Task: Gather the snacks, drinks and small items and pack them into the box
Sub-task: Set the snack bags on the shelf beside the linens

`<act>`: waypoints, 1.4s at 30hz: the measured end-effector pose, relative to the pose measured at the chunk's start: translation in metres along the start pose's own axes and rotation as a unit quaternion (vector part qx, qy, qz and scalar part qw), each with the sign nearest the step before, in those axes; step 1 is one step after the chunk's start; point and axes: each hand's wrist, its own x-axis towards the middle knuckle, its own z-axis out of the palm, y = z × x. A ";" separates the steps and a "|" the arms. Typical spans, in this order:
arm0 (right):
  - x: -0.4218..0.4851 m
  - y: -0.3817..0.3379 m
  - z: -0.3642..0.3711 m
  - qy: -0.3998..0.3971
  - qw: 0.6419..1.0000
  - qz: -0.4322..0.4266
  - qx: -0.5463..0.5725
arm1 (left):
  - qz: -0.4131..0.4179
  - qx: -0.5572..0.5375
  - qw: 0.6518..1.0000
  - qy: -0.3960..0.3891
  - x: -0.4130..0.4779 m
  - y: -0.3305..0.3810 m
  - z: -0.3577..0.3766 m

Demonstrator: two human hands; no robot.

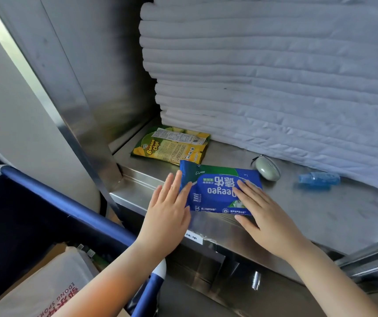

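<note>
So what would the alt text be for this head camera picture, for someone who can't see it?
Two bare hands, left hand and right hand, rest open on a blue wipes pack lying on a steel shelf. Behind it lie a yellow banana chips bag, a small grey oval gadget and a blue bottle, under a stack of white linens.

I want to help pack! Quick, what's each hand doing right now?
Left hand: open and flat, fingers at the left edge of the blue wipes pack, not gripping.
Right hand: open, fingers lying on the pack, not gripping.
</note>
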 end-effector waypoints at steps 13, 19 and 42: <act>-0.017 -0.014 -0.005 0.046 0.998 0.035 -0.027 | 0.127 0.039 0.986 -0.100 0.018 0.021 0.017; -0.026 -0.011 -0.010 0.131 0.991 0.014 0.006 | 0.147 0.000 0.984 -0.098 0.029 0.024 0.009; -0.012 -0.017 -0.009 0.000 1.000 0.028 0.004 | 0.097 0.060 0.985 -0.127 0.055 0.012 0.006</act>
